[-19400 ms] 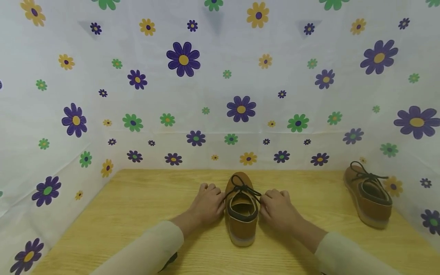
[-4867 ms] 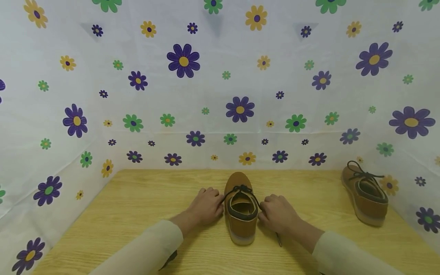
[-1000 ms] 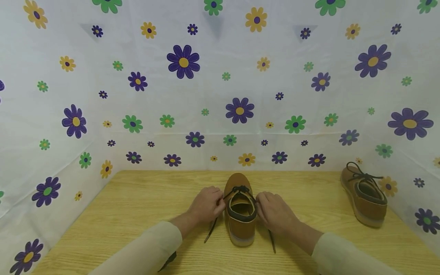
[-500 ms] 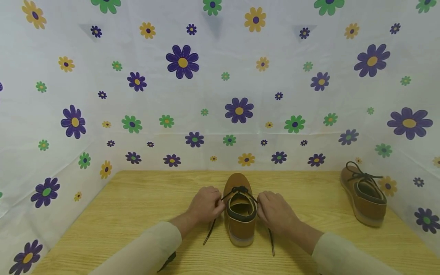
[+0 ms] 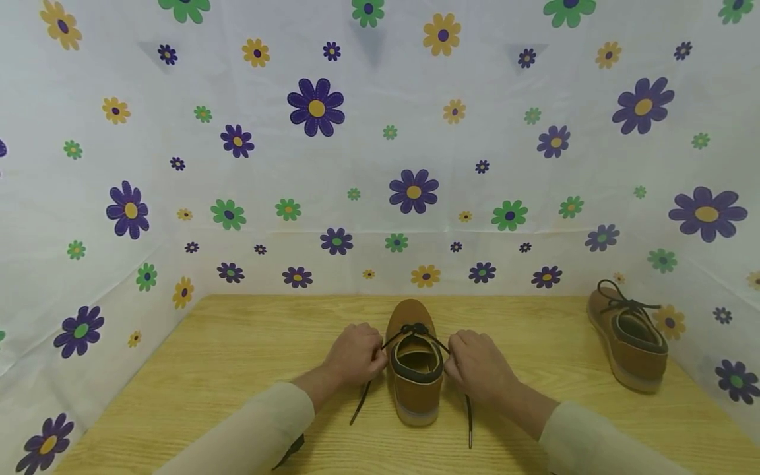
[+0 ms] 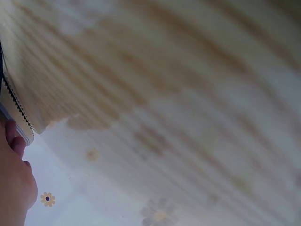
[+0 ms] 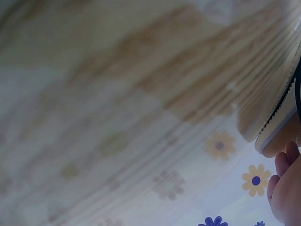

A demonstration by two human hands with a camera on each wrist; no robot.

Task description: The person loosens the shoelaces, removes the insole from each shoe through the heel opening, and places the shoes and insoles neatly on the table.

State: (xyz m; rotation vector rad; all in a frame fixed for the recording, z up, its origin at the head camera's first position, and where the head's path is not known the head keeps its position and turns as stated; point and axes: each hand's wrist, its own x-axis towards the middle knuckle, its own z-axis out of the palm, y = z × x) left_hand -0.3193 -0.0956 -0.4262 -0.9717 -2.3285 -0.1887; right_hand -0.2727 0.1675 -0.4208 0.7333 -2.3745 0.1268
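Observation:
A brown shoe [image 5: 418, 402] with a dark padded collar stands in the middle of the table, toe pointing away. Its dark shoelace [image 5: 413, 328] is gathered in a knot over the tongue, and a strand runs taut to each side. My left hand [image 5: 356, 354], on the shoe's left, pinches one strand; a loose tail hangs below it. On the other side my right hand [image 5: 479, 364] pinches the opposite strand, its tail dangling toward the table. Fingertips are mostly hidden in the head view. Each wrist view shows fingers curled beside the shoe's sole [image 6: 29, 134], [image 7: 268, 149].
A second brown shoe [image 5: 638, 359], its lace tied in a bow, stands at the right edge of the wood-grain table [image 5: 267, 323]. A white flower-printed cloth [image 5: 368, 158] rises behind the table and along both sides.
Earlier a lace loop stood above the toe; now only a small knot shows, with loose tails below both hands. In the last second, the right hand shifted slightly right and its tail hangs lower.

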